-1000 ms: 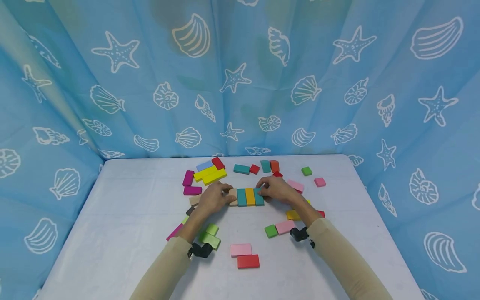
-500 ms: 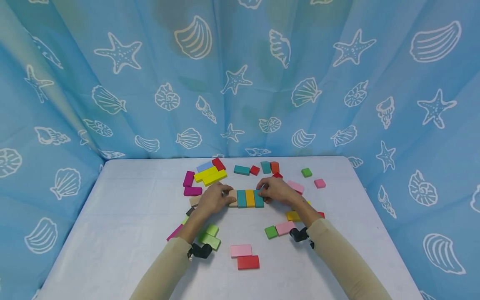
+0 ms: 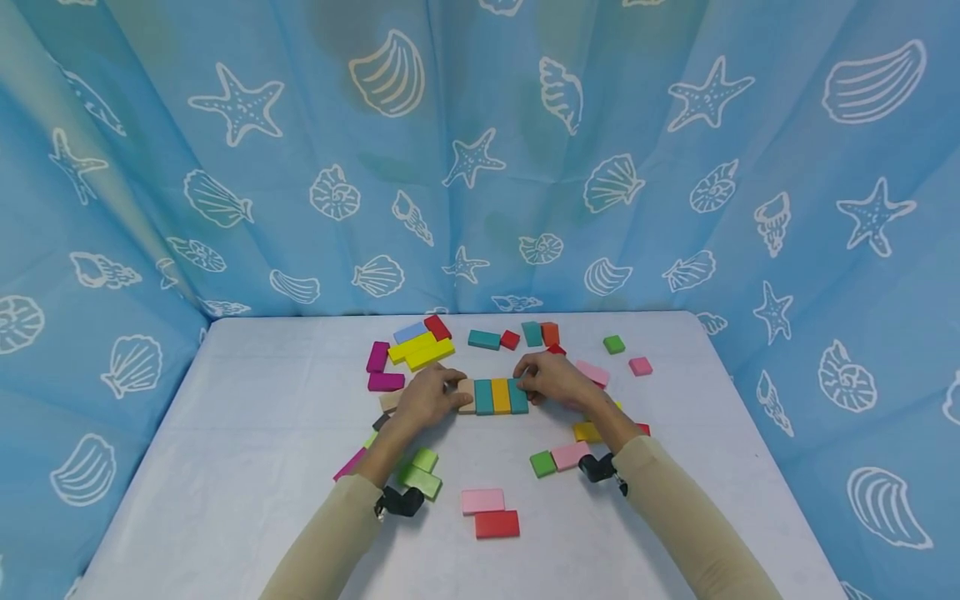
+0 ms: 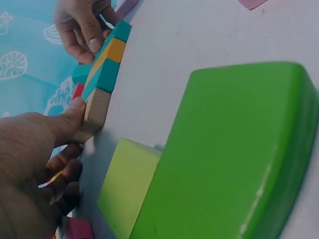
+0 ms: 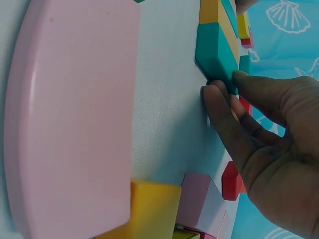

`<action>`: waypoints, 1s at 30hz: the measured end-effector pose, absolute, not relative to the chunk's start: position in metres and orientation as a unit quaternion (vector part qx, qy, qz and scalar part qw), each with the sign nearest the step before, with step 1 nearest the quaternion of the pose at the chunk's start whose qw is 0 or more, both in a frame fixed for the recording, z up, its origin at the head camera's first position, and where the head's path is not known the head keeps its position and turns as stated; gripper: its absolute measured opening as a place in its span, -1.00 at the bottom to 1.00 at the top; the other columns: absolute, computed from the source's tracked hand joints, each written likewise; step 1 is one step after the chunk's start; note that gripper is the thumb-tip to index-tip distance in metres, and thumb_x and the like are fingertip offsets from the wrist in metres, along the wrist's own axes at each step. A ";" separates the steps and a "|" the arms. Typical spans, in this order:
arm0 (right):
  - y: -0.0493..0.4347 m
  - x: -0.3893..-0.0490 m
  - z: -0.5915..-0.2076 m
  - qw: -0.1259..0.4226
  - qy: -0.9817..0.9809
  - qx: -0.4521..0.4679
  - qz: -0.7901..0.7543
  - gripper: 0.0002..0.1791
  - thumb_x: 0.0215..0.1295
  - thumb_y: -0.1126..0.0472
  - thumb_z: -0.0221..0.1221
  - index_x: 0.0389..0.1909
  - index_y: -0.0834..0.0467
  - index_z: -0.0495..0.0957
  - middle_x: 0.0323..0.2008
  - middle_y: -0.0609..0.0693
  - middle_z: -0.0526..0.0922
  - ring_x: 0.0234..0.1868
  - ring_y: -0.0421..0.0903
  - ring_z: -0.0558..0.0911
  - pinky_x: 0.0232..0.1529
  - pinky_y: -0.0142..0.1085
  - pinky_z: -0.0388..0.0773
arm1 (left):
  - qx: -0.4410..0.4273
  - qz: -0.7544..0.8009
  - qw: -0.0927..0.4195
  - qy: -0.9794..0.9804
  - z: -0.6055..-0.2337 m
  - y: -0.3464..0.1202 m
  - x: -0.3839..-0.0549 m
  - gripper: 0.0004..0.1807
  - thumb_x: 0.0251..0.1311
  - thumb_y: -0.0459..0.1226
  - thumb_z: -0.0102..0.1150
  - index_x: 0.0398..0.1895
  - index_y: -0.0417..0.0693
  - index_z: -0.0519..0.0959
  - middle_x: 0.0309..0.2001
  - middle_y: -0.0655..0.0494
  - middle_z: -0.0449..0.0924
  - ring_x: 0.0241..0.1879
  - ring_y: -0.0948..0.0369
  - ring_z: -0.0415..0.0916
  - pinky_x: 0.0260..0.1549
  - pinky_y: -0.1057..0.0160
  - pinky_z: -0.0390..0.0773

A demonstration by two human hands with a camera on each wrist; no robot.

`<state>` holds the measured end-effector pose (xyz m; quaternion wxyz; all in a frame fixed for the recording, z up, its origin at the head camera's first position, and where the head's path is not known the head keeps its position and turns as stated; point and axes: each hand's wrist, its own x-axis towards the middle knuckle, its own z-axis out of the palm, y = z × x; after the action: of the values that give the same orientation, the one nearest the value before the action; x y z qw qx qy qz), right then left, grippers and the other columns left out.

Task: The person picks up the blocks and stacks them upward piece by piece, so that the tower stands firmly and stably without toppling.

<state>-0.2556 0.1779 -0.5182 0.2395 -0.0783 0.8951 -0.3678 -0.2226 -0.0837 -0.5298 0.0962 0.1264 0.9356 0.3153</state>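
Observation:
Side by side in a row lie a plain wooden block [image 3: 467, 397], a teal block [image 3: 483, 397], an orange block [image 3: 501, 396] and a second teal block [image 3: 518, 396]. My left hand [image 3: 429, 398] holds the row's left end, its thumb on the wooden block and part of its fingers hidden behind. At the right end, my right hand [image 3: 553, 380] has thumb and fingertips on the outer teal block, as the right wrist view shows of that teal block [image 5: 217, 52]. Neighbouring blocks in the row sit flush together.
Loose coloured blocks surround the row. Yellow blocks [image 3: 429, 354] and magenta blocks [image 3: 386, 382] lie back left, a teal block [image 3: 483, 339] behind. Green blocks [image 3: 422, 481] lie by the left wrist, a pink block [image 3: 571, 455] by the right. A red block [image 3: 497, 524] is in front.

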 end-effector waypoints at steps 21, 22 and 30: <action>0.268 -0.264 -0.491 0.183 0.935 -0.085 -0.293 -0.59 0.34 0.19 0.28 0.19 0.16 0.56 0.00 0.14 0.59 -0.02 0.08 0.54 -0.08 -0.16 0.63 | 0.168 0.357 0.102 0.913 -0.540 -0.098 -0.224 -0.50 0.25 -0.11 0.38 0.25 0.08 0.58 -0.07 0.13 0.54 -0.11 0.20 0.48 -0.09 0.26 0.56; 0.271 -0.263 -0.491 0.186 0.937 -0.076 -0.285 -0.56 0.33 0.19 0.29 0.21 0.16 0.56 0.02 0.16 0.58 0.01 0.10 0.54 -0.04 -0.13 0.62 | 0.168 0.358 0.102 0.913 -0.540 -0.098 -0.223 -0.50 0.25 -0.11 0.38 0.26 0.08 0.58 -0.07 0.13 0.55 -0.11 0.20 0.48 -0.09 0.26 0.56; 0.283 -0.257 -0.498 0.208 0.944 -0.063 -0.249 -0.51 0.32 0.17 0.31 0.23 0.23 0.53 0.13 0.24 0.58 0.14 0.19 0.51 0.10 0.02 0.59 | 0.178 0.358 0.102 0.911 -0.542 -0.099 -0.223 -0.50 0.25 -0.11 0.38 0.26 0.11 0.57 -0.05 0.14 0.56 -0.10 0.20 0.48 -0.05 0.25 0.56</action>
<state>-0.2573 0.2830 -0.4983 0.2076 -0.0634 0.9438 -0.2492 -0.2230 -0.0991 -0.5419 0.1021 0.1777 0.9109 0.3582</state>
